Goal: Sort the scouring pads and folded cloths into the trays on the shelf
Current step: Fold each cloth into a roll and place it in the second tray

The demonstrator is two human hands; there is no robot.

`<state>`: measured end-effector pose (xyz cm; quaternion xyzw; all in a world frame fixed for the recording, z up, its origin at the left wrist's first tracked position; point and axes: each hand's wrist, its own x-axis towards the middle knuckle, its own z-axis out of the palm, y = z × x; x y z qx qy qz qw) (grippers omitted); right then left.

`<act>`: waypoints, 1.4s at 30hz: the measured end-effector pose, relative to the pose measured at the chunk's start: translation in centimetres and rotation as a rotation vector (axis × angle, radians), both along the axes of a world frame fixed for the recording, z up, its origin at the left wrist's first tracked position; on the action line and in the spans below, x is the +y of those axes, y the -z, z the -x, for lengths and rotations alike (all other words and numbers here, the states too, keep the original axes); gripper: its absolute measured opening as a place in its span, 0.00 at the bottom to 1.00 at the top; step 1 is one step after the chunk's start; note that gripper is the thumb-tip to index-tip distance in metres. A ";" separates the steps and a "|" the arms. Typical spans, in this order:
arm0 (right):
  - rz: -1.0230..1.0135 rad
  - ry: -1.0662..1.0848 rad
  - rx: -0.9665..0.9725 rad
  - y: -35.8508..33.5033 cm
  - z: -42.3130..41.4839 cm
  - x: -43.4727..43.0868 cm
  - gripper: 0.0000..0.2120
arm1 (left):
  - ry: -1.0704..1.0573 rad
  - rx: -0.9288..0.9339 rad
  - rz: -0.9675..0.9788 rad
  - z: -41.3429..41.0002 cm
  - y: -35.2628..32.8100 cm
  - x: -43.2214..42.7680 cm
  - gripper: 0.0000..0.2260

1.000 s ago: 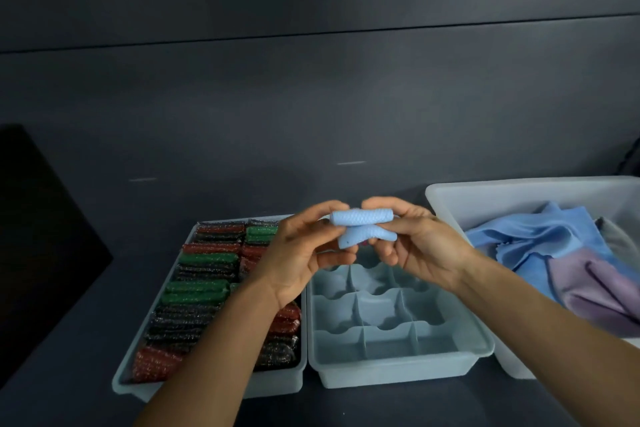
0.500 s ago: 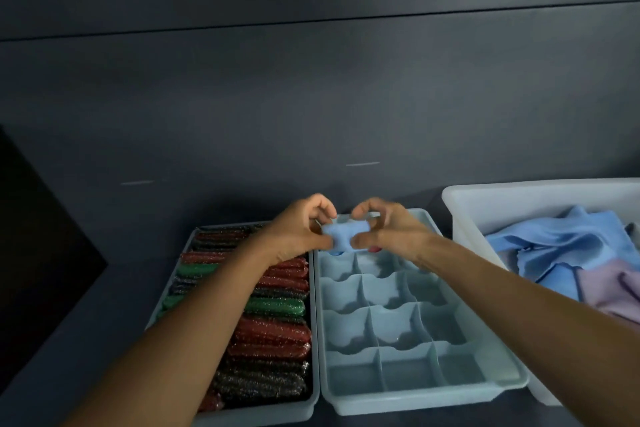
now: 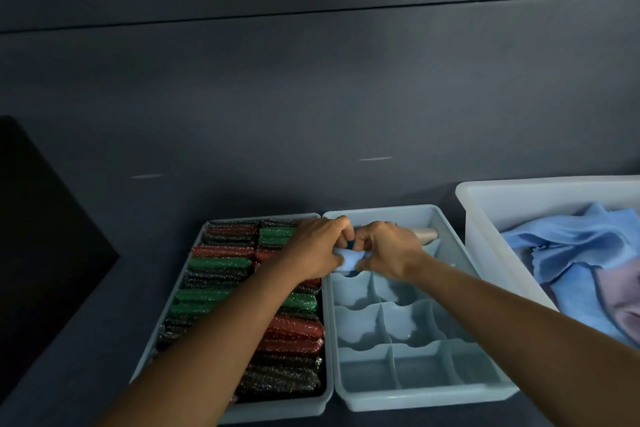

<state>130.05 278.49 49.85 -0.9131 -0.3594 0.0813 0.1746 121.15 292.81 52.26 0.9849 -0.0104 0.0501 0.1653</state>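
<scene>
Hands (image 3: 317,246) w/ cloth (image 3: 348,258), pads tray (image 3: 284,409) adj

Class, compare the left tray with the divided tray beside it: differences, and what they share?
The left tray is packed with red, green and dark scouring pads; the divided tray is mostly bare. The divided tray shows partitions; the left tray shows none. Both are pale blue.

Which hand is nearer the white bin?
Right. The right hand is over the divided tray, on the bin's side; the left hand is farther, over the pad tray's edge.
</scene>
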 end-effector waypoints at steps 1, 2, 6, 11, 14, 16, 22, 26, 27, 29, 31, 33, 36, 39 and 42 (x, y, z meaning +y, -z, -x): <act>0.048 -0.017 -0.044 -0.3 0.2 0.3 0.09 | -0.016 -0.008 0.047 0.3 0.0 0.2 0.13; 0.093 -0.026 -0.076 -0.6 0.3 0.6 0.08 | -0.040 -0.034 0.092 0.5 -0.1 0.3 0.13; 0.246 -0.059 -0.124 -1.3 0.4 1.9 0.07 | -0.112 -0.146 0.184 1.8 -0.1 0.7 0.10; 0.338 -0.095 -0.121 -1.7 0.7 2.7 0.08 | -0.153 -0.158 0.226 2.6 -0.5 0.3 0.10; 0.266 -0.143 0.058 -2.2 0.4 1.5 0.08 | -0.162 -0.136 0.243 2.4 -0.9 -0.2 0.10; 0.204 -0.220 0.088 -2.7 0.2 0.0 0.06 | -0.163 -0.117 0.272 2.1 -1.1 -0.8 0.09; -0.322 -0.119 -0.072 -6.0 -1.6 -8.5 0.07 | -0.083 -0.169 0.390 0.4 -1.4 -5.2 0.07; -0.340 0.296 -0.255 -6.4 -6.7 -17.0 0.08 | -0.049 -0.180 0.472 -0.3 -1.5 -9.0 0.10; -0.195 0.368 -0.248 -6.1 -7.7 -18.6 0.11 | -0.046 -0.173 0.496 -0.4 -1.5 -9.8 0.10; 0.162 0.379 -0.232 -4.8 -8.9 -20.5 0.20 | -0.043 -0.146 0.542 -0.6 -1.5 -11.1 0.08; 0.428 0.294 -0.258 -3.3 -9.5 -20.8 0.24 | -0.043 -0.119 0.579 -0.7 -1.5 -11.9 0.07; 0.542 0.236 -0.344 -2.1 -9.9 -20.4 0.22 | -0.046 -0.107 0.596 -0.8 -1.6 -12.4 0.07; 0.568 0.233 -0.493 -1.7 -10.2 -19.8 0.14 | -0.067 -0.109 0.652 -0.8 -1.8 -12.6 0.06; 0.265 0.343 -0.402 -3.1 -10.5 -19.6 0.09 | -0.075 -0.108 0.683 -0.7 -1.8 -12.6 0.06; -0.253 0.405 -0.216 -6.0 -9.9 -19.0 0.10 | -0.033 -0.091 0.582 -0.5 -1.5 -12.9 0.10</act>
